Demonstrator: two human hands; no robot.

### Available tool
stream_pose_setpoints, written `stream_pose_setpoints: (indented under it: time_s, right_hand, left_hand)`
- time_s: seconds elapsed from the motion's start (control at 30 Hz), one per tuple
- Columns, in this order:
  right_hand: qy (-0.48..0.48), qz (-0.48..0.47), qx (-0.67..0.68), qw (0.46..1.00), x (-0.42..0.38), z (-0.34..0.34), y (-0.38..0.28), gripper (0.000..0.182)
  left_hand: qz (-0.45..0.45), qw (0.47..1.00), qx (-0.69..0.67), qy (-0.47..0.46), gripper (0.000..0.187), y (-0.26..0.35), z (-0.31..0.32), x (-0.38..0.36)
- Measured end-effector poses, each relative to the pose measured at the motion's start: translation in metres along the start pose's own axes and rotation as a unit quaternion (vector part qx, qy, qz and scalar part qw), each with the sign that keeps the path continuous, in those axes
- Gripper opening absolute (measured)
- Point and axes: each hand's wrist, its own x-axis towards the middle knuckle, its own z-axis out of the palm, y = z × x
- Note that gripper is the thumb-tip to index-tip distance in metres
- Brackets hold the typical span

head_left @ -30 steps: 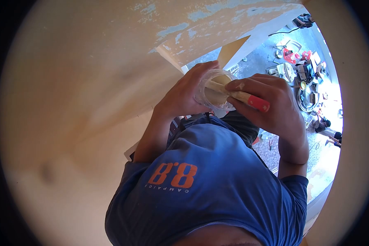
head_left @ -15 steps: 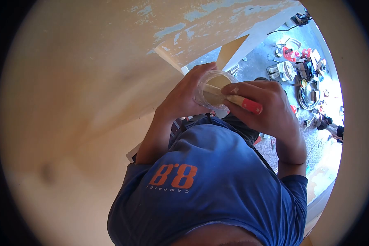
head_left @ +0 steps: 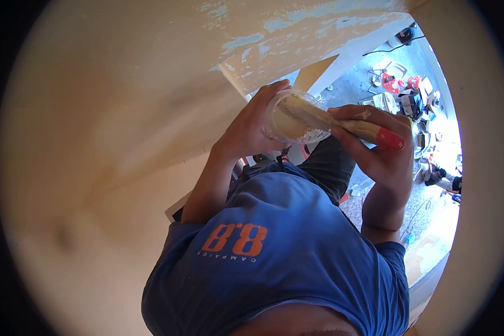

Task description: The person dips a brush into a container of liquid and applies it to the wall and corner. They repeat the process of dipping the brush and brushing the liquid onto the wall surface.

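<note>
My left hand [head_left: 256,119] is wrapped round a clear plastic tub [head_left: 321,136] with cream-coloured paint [head_left: 289,124] inside. The tub tilts so that its mouth faces me. In my right hand [head_left: 379,140] is a paintbrush [head_left: 313,113] with a wooden handle and a red end [head_left: 390,138], gripped between thumb and fingers. The broad end of the brush lies over the tub's mouth, close to the far rim.
Patchy, peeling paint covers the wall [head_left: 297,25] ahead, and a smooth cream wall [head_left: 95,185] rises on the left. Far below on the right, the floor holds red items [head_left: 392,83], boxes [head_left: 411,105] and other clutter. Another person [head_left: 445,180] is at the right edge.
My right hand has drawn the brush to the right and partly up out of the tub, showing more of its broad end. My left hand still holds the tub.
</note>
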Motion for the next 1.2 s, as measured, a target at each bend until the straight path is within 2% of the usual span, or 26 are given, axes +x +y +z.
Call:
stream_pose_setpoints:
  time_s: [0.2, 0.27, 0.3, 0.37, 0.53, 0.6, 0.73, 1.2]
  right_hand:
    - [0.035, -0.020, 0.069, 0.997, -0.003, -0.005, 0.001, 0.017]
    - [0.037, 0.060, 0.091, 0.993, -0.005, -0.008, -0.004, 0.017]
    - [0.032, 0.058, 0.088, 0.994, -0.006, -0.007, 0.001, 0.017]
    - [0.072, -0.023, 0.152, 0.985, -0.009, -0.003, 0.014, 0.017]
    - [0.063, 0.016, 0.127, 0.990, -0.012, -0.015, 0.014, 0.020]
    - [0.095, -0.044, 0.177, 0.979, -0.013, -0.015, 0.022, 0.024]
    - [0.136, -0.054, 0.196, 0.970, -0.018, -0.018, 0.029, 0.025]
    - [0.167, -0.153, 0.294, 0.929, -0.022, -0.029, 0.022, 0.029]
  left_hand:
    - [-0.009, 1.000, 0.026, -0.004, 0.105, -0.004, -0.001, 0.002]
    - [-0.010, 1.000, 0.026, -0.004, 0.104, 0.000, -0.004, 0.002]
    - [-0.012, 1.000, 0.027, -0.010, 0.104, 0.001, -0.005, 0.002]
    - [-0.015, 1.000, 0.017, -0.010, 0.103, 0.003, -0.007, 0.003]
    - [0.010, 0.999, 0.046, 0.012, 0.100, 0.006, -0.007, 0.004]
    - [0.003, 0.999, 0.048, 0.010, 0.101, 0.008, -0.007, 0.005]
    - [-0.001, 0.999, 0.048, 0.013, 0.102, 0.010, -0.005, 0.006]
    - [-0.007, 1.000, 0.024, 0.005, 0.104, 0.022, -0.001, 0.011]
